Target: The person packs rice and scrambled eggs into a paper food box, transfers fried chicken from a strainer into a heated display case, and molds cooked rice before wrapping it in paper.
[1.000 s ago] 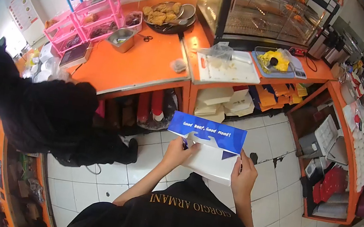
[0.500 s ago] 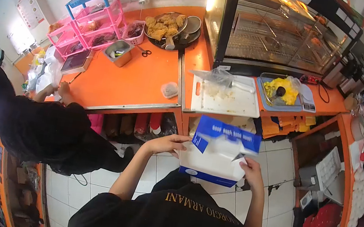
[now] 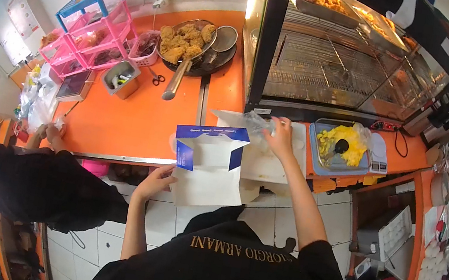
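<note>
My left hand (image 3: 155, 183) grips the left edge of an open cardboard box (image 3: 205, 181), white inside with blue printed sides. The box is held at the counter's front edge, overlapping part of a white cutting board (image 3: 295, 163). My right hand (image 3: 279, 137) reaches over the board with its fingers closed beside a crumpled clear plastic bag (image 3: 254, 123). A knife blade (image 3: 227, 118) shows left of the bag; its handle is hidden around my right hand. Whether my fingers hold the bag or the handle, I cannot tell.
A pan of fried chicken (image 3: 184, 44) stands at the back, its handle pointing forward. Right of the board are a blue tray (image 3: 318, 150) with yellow food and a white scale (image 3: 378, 154). A glass warmer (image 3: 325, 68) stands behind. Another person (image 3: 39, 180) works at left.
The box has moved left and turned, its open inside now facing up toward me. My right hand has let go of it and reached forward to the cutting board.
</note>
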Motion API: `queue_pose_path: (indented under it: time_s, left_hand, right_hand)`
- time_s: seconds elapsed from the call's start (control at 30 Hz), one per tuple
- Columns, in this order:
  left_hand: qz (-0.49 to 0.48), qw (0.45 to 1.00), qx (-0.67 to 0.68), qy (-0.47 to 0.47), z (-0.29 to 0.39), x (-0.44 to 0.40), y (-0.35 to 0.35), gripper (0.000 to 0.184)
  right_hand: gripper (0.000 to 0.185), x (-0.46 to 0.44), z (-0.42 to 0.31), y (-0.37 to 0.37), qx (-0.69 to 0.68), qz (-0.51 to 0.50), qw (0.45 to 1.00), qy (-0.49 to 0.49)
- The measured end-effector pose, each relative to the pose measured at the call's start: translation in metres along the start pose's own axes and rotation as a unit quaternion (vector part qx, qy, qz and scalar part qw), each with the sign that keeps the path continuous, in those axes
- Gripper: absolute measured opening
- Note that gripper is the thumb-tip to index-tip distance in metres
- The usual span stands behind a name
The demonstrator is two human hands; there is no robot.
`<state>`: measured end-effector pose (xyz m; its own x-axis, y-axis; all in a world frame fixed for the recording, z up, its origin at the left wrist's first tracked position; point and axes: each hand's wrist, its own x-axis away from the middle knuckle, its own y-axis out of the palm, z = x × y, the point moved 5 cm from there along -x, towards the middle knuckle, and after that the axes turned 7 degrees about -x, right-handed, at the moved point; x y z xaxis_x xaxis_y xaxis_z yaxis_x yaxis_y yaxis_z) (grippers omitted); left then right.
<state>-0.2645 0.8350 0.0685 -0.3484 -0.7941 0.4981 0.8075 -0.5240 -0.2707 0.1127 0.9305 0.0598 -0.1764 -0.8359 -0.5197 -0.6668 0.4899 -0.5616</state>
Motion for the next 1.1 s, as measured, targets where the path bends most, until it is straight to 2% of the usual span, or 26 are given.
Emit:
queue_pose_path:
  time_s: [0.03,0.1,0.13,0.2,0.27,0.33,0.4,0.43,0.47,0.5,0.53,0.57,0.6,0.63,0.67,0.7,0.73,0.77,0.8,0.87,0.93,1.0,1.03,1.1]
  left_hand:
    - [-0.008,0.999,0.043,0.028,0.003,-0.009,0.005,0.053]
    - [0.024,0.999,0.031,0.014,0.01,-0.027,0.011,0.053]
    - [0.053,0.998,0.015,0.002,0.014,-0.035,0.012,0.053]
    - [0.043,0.997,0.056,-0.019,0.016,-0.057,0.018,0.051]
    - [0.035,0.998,0.055,-0.024,0.014,-0.09,0.027,0.056]
    - [0.036,0.998,0.039,0.028,0.025,-0.117,0.041,0.061]
    - [0.133,0.988,0.079,0.026,0.047,-0.128,0.054,0.068]
    - [0.183,0.983,0.009,0.014,0.042,-0.141,0.054,0.07]
    - [0.181,0.983,0.009,0.023,0.03,-0.15,0.061,0.07]
    - [0.306,0.918,-0.221,0.126,0.031,-0.148,0.062,0.067]
    - [0.409,0.775,-0.432,0.215,0.072,-0.125,0.076,0.064]
    - [0.398,0.805,-0.379,0.226,0.095,-0.111,0.096,0.048]
    - [0.32,0.88,-0.261,0.236,0.136,-0.09,0.123,0.041]
    - [0.235,0.932,-0.134,0.242,0.172,-0.073,0.154,0.035]
    - [0.166,0.949,-0.092,0.251,0.202,-0.059,0.187,0.029]
    - [0.097,0.951,-0.046,0.289,0.206,-0.067,0.222,0.036]
    - [0.092,0.938,-0.103,0.319,0.214,-0.067,0.255,0.041]
    - [0.042,0.955,-0.114,0.272,0.224,-0.061,0.285,0.043]
    - [0.046,0.953,-0.114,0.275,0.224,-0.067,0.306,0.043]
    - [0.017,0.889,-0.284,0.359,0.216,-0.078,0.357,0.035]
    - [0.049,0.871,-0.299,0.387,0.217,-0.072,0.387,0.033]
    - [0.079,0.853,-0.31,0.411,0.229,-0.066,0.413,0.03]
    - [0.09,0.847,-0.289,0.437,0.241,-0.056,0.424,0.029]
    - [0.088,0.849,-0.26,0.452,0.264,-0.037,0.445,0.025]
  right_hand:
    - [0.03,-0.005,0.009,0.0,0.001,-0.007,1.0,0.0]
    - [0.022,-0.019,0.024,0.014,0.04,-0.165,0.984,0.048]
    - [0.022,-0.026,0.02,0.003,0.035,-0.165,0.985,0.048]
    - [0.016,-0.029,0.003,-0.051,0.042,-0.052,0.997,-0.05]
    - [0.014,-0.025,-0.02,-0.112,0.064,0.013,0.995,-0.07]
    - [0.013,-0.015,-0.026,-0.162,0.115,0.047,0.99,-0.067]
    - [0.014,-0.001,-0.036,-0.206,0.138,0.081,0.985,-0.06]
    - [0.014,0.009,-0.036,-0.221,0.143,0.09,0.984,-0.061]
    - [0.014,0.02,-0.04,-0.233,0.179,0.095,0.975,-0.094]
    - [0.015,0.03,-0.042,-0.244,0.215,0.098,0.963,-0.129]
    - [0.015,0.041,-0.045,-0.253,0.216,0.104,0.962,-0.133]
    - [0.015,0.053,-0.051,-0.255,0.226,0.077,0.959,-0.155]
    - [0.015,0.066,-0.057,-0.256,0.235,0.049,0.954,-0.177]
    - [0.015,0.078,-0.062,-0.256,0.239,0.025,0.952,-0.189]
    - [0.015,0.089,-0.066,-0.256,0.242,0.0,0.949,-0.202]
    - [0.015,0.101,-0.065,-0.26,0.242,0.002,0.948,-0.209]
    - [0.015,0.114,-0.063,-0.26,0.223,-0.042,0.947,-0.227]
    - [0.016,0.128,-0.06,-0.261,0.204,-0.085,0.944,-0.244]
    - [0.016,0.141,-0.055,-0.268,0.204,-0.083,0.943,-0.248]
    - [0.014,0.163,-0.04,-0.28,0.183,-0.113,0.957,-0.196]
    - [0.02,0.174,-0.043,-0.305,0.211,-0.133,0.951,-0.185]
    - [0.022,0.177,-0.042,-0.34,0.112,-0.055,0.991,-0.046]
    - [0.022,0.183,-0.039,-0.349,0.114,-0.055,0.991,-0.046]
    - [0.026,0.194,-0.014,-0.371,-0.06,-0.003,0.992,0.111]
